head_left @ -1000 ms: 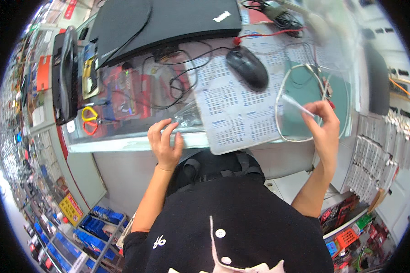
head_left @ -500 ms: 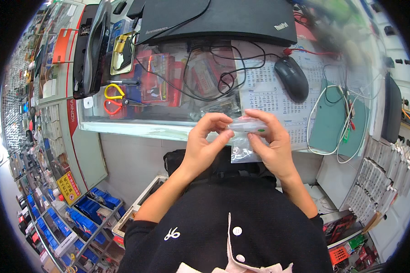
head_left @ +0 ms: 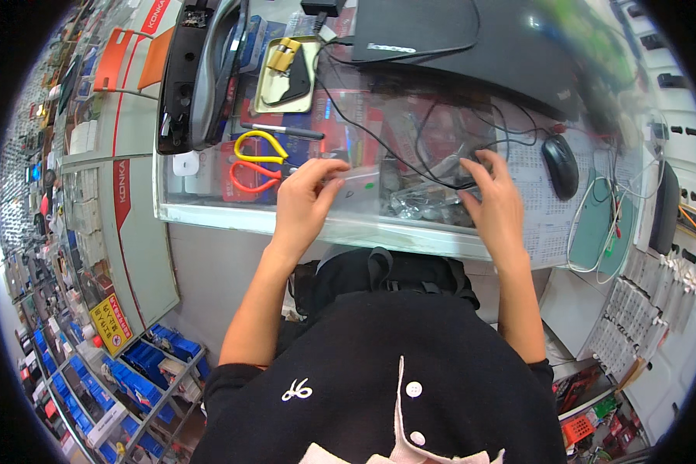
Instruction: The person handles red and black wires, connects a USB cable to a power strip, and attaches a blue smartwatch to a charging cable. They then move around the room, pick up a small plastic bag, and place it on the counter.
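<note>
My left hand [head_left: 308, 203] pinches the edge of a small clear zip bag [head_left: 359, 193] with a green mark, over the front of the glass counter. To the right, my right hand [head_left: 496, 203] hovers with thumb and fingers apart, beside a heap of clear plastic bags [head_left: 429, 203]. A black cable [head_left: 387, 145] runs across the counter to the gap between that thumb and fingertips; I cannot tell if they touch it. Left of my left hand lie scissors [head_left: 260, 149] with one yellow and one red handle, and a dark pen [head_left: 284, 131].
A black laptop [head_left: 472, 54] lies at the back, a black mouse [head_left: 561, 166] at the right. A tin tray [head_left: 306, 100] holds a brass lock cylinder [head_left: 284, 56]. A white cable [head_left: 576, 207] loops over a green sheet [head_left: 595, 232]. Blue bins [head_left: 135, 375] stand at lower left.
My hands were together around the clear bag. They have parted: the left has moved left with the bag, the right towards the heap of bags. The view has shifted left.
</note>
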Demonstrator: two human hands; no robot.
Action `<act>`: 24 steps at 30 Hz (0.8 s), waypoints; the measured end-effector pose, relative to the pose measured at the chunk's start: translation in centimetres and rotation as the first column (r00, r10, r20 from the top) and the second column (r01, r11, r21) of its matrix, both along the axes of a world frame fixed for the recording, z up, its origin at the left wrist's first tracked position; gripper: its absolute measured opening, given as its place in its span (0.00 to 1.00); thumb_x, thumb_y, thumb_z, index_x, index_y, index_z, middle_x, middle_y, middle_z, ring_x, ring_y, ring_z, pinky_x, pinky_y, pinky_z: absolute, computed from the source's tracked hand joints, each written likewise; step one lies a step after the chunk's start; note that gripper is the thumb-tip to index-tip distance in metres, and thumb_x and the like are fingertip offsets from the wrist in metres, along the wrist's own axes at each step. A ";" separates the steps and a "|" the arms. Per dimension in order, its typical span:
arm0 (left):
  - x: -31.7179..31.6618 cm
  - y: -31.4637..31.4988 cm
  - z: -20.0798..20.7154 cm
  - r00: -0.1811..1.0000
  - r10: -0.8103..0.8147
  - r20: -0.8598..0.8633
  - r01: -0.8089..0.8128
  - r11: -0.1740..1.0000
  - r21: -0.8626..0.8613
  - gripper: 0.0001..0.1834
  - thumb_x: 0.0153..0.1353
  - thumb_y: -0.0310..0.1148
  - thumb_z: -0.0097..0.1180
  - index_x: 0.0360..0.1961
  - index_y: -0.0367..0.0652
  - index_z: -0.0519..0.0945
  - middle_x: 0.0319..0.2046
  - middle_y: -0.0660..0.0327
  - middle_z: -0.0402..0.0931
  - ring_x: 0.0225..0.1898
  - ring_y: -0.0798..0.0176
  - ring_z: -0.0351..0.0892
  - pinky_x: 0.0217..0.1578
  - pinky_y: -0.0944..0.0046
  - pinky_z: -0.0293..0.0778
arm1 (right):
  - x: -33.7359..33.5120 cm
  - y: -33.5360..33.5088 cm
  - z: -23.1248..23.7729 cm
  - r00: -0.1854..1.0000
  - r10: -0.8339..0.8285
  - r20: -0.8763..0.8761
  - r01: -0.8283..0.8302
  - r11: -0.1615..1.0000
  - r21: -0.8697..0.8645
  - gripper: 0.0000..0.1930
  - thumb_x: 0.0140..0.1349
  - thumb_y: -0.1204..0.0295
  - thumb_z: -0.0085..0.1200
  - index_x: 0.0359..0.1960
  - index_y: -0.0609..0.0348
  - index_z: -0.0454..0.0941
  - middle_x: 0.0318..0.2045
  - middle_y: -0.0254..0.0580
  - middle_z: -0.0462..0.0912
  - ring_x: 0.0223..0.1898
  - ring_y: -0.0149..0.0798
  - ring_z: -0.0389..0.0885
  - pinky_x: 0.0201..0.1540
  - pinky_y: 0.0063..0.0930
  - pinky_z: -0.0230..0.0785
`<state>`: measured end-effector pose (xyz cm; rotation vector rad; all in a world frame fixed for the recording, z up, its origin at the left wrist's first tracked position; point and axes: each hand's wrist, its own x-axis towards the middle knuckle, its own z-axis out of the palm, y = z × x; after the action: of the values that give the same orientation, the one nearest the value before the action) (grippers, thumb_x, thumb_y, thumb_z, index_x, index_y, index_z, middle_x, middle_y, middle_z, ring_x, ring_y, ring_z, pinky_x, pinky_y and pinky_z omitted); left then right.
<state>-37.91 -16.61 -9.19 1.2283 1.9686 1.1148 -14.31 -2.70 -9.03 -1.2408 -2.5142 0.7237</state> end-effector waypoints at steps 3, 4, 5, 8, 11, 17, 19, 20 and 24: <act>-1.3 0.8 -0.5 0.988 -0.104 -0.114 0.115 0.988 0.099 0.11 0.51 0.21 0.54 0.38 0.40 0.78 0.31 0.54 0.75 0.32 0.52 0.77 0.32 0.59 0.73 | -1.8 1.2 -0.8 0.983 -0.121 0.139 0.112 0.991 0.070 0.18 0.47 0.77 0.59 0.43 0.56 0.75 0.48 0.43 0.72 0.49 0.48 0.73 0.48 0.37 0.67; -1.4 1.3 -0.6 0.975 -0.151 -0.161 0.166 0.983 0.080 0.12 0.51 0.20 0.54 0.39 0.40 0.78 0.33 0.55 0.75 0.31 0.54 0.77 0.33 0.63 0.73 | -2.3 1.8 -0.8 0.965 -0.197 0.176 0.185 0.979 0.081 0.17 0.47 0.77 0.58 0.42 0.56 0.75 0.48 0.43 0.72 0.49 0.48 0.73 0.48 0.37 0.67; -1.5 1.6 -0.8 0.958 -0.196 -0.208 0.212 0.975 0.061 0.14 0.51 0.19 0.54 0.40 0.40 0.78 0.34 0.56 0.76 0.31 0.56 0.77 0.33 0.66 0.73 | -2.6 2.1 -0.8 0.939 -0.271 0.212 0.256 0.962 0.096 0.16 0.48 0.78 0.57 0.42 0.57 0.75 0.48 0.43 0.72 0.49 0.48 0.73 0.48 0.37 0.68; -1.4 2.3 -1.0 0.925 -0.133 -0.355 0.204 0.964 0.170 0.15 0.50 0.21 0.56 0.41 0.42 0.77 0.41 0.56 0.76 0.31 0.54 0.77 0.32 0.63 0.74 | -3.3 1.8 -0.2 0.939 -0.321 0.124 0.302 0.941 0.150 0.17 0.49 0.79 0.53 0.43 0.57 0.76 0.48 0.44 0.73 0.50 0.49 0.72 0.50 0.37 0.66; -2.4 1.0 -0.6 0.925 -0.172 -0.339 0.245 0.952 0.184 0.16 0.50 0.22 0.57 0.42 0.44 0.77 0.44 0.58 0.75 0.30 0.55 0.78 0.30 0.60 0.75 | -4.1 -1.1 0.7 0.962 -0.250 0.114 0.196 0.916 0.351 0.19 0.48 0.83 0.50 0.45 0.57 0.75 0.49 0.43 0.72 0.48 0.45 0.73 0.48 0.31 0.67; -9.7 -4.5 -0.8 0.855 -0.070 -0.514 0.156 0.980 0.126 0.12 0.44 0.29 0.63 0.33 0.44 0.79 0.42 0.61 0.74 0.39 0.58 0.73 0.43 0.58 0.66 | -6.9 -8.3 1.1 0.973 -0.225 -0.047 0.229 0.962 0.149 0.16 0.50 0.78 0.52 0.44 0.60 0.76 0.44 0.47 0.75 0.49 0.49 0.71 0.53 0.38 0.62; -11.5 -5.9 -1.5 0.819 -0.058 -0.571 0.127 0.989 0.082 0.17 0.43 0.29 0.65 0.39 0.44 0.80 0.43 0.61 0.74 0.45 0.55 0.70 0.48 0.55 0.62 | -7.6 -9.9 0.3 0.974 -0.219 -0.049 0.222 0.972 0.076 0.14 0.52 0.77 0.53 0.43 0.60 0.76 0.43 0.47 0.75 0.48 0.48 0.72 0.52 0.38 0.63; -11.9 -6.3 -1.9 0.820 -0.082 -0.566 0.132 0.990 0.048 0.19 0.44 0.31 0.65 0.41 0.44 0.80 0.45 0.60 0.73 0.49 0.53 0.68 0.51 0.54 0.60 | -7.7 -10.3 -0.1 0.975 -0.220 -0.032 0.222 0.973 0.063 0.14 0.52 0.77 0.53 0.42 0.59 0.76 0.43 0.46 0.75 0.47 0.48 0.72 0.51 0.38 0.63; -12.4 -7.0 -3.3 0.810 -0.098 -0.578 0.149 0.988 0.041 0.20 0.46 0.33 0.65 0.42 0.43 0.79 0.47 0.58 0.72 0.51 0.51 0.66 0.55 0.52 0.58 | -6.5 -11.1 -0.9 0.968 -0.253 -0.002 0.251 0.963 0.100 0.11 0.53 0.74 0.56 0.39 0.61 0.77 0.41 0.45 0.75 0.46 0.47 0.72 0.49 0.37 0.64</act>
<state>-50.32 -23.59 -12.50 1.8865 2.2338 0.8205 -20.81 -13.83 -9.94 -1.4950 -2.3091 0.5253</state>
